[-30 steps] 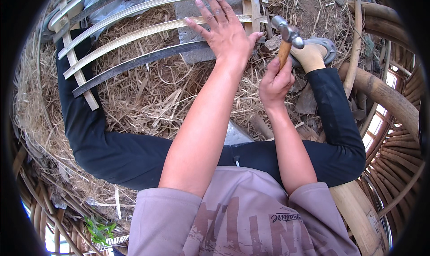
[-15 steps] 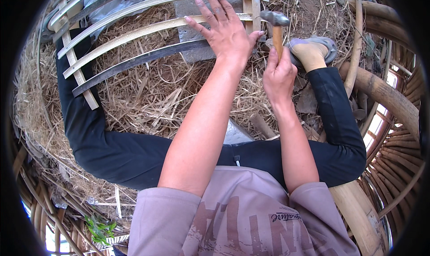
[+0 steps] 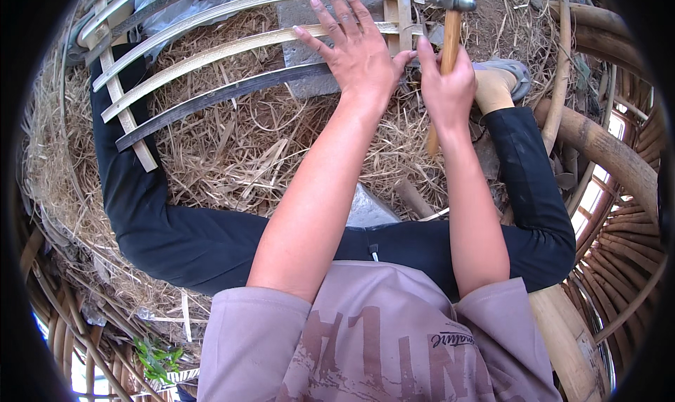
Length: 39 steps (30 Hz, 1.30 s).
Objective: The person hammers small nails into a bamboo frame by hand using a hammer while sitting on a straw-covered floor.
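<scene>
My right hand (image 3: 448,85) is wrapped round the wooden handle of a hammer (image 3: 451,43), whose metal head points away from me. The hammer is just right of a frame of split bamboo slats (image 3: 218,59). My left hand (image 3: 362,63) lies over the frame near its right end, fingers spread and palm down. Several pale slats and a dark slat (image 3: 228,96) run across a crosspiece (image 3: 123,106) on the left. At the right end, two upright strips (image 3: 403,18) cross the slats. My left hand covers the dark slat's right end.
A grey slab (image 3: 302,82) lies under the frame's right part. Straw and bamboo shavings (image 3: 218,163) cover the ground. My bent legs in dark trousers (image 3: 204,244) flank the work. Thick bamboo poles (image 3: 612,142) stand at right, and a grey block (image 3: 367,208) sits between my legs.
My right hand has moved up and slightly right with the hammer, and more of the handle shows below it. My left hand has stayed almost in place on the slats.
</scene>
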Available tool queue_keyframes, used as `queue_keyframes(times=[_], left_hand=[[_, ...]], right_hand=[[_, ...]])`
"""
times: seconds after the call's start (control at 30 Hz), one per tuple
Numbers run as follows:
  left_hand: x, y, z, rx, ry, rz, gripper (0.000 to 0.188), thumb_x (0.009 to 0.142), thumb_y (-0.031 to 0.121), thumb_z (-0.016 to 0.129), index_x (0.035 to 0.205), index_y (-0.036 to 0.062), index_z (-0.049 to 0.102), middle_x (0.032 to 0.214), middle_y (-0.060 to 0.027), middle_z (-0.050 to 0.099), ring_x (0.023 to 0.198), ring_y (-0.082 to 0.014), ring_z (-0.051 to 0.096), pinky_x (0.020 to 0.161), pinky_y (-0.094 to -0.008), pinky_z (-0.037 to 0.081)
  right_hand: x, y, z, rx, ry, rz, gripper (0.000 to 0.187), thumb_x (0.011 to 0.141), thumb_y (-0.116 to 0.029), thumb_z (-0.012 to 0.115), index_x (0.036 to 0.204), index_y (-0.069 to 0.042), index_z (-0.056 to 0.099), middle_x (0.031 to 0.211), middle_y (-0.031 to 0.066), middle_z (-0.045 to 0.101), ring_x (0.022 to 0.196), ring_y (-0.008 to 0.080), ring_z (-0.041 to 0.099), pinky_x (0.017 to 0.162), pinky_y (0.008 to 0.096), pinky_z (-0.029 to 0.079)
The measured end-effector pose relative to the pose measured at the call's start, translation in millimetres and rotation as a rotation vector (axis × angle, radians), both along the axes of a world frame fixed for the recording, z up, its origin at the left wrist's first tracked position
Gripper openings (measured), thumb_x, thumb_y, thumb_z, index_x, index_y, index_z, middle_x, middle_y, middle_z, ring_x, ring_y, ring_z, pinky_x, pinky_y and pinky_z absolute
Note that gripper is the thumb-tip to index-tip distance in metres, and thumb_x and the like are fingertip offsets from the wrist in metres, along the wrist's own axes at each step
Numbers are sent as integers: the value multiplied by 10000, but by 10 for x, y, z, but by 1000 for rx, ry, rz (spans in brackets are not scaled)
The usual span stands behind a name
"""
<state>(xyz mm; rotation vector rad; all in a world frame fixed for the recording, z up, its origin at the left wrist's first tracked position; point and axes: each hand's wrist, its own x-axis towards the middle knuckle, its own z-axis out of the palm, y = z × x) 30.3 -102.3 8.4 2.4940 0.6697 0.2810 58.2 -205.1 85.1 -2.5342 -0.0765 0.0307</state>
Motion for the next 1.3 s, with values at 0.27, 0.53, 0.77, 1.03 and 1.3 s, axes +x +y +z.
queue_keyframes(times=[0.27,0.53,0.77,1.03,1.3], left_hand=[[17,-27,99,-28,87,-52,1396,706,726,772,1614,-73,74,1689,-302,-40,1541,-520,-128,1098,-802,-130],[-30,-16,47,-14,65,-74,1332,731,718,759,1609,-69,140,1694,-278,-3,1547,-503,-120,1086,-804,-153],[-116,31,10,121,-203,-205,879,766,505,829,1457,75,495,1534,-116,444,1532,-386,232,1153,-763,-27],[280,359,33,-130,-476,-353,224,786,148,811,1004,122,764,1064,2,712,1060,-261,618,956,-403,467],[262,315,-6,-154,-445,-424,201,776,165,808,963,95,786,1018,-13,730,1022,-261,643,880,-412,511]], right_hand=[[530,-94,-423,176,167,-171,510,850,-477,844,813,-110,492,631,-40,482,466,54,442,379,239,356],[463,-77,-430,395,350,-175,546,842,-502,837,843,-47,536,636,36,576,478,113,551,416,278,451],[443,-45,-507,442,334,-107,369,956,-391,760,919,-114,520,683,-65,477,478,24,420,393,201,314],[438,-57,-505,609,419,-82,358,962,-391,755,916,-138,506,673,-86,487,472,4,411,398,192,292],[431,-71,-472,595,458,-115,352,969,-395,745,954,-144,499,679,-85,491,473,10,427,404,193,304]])
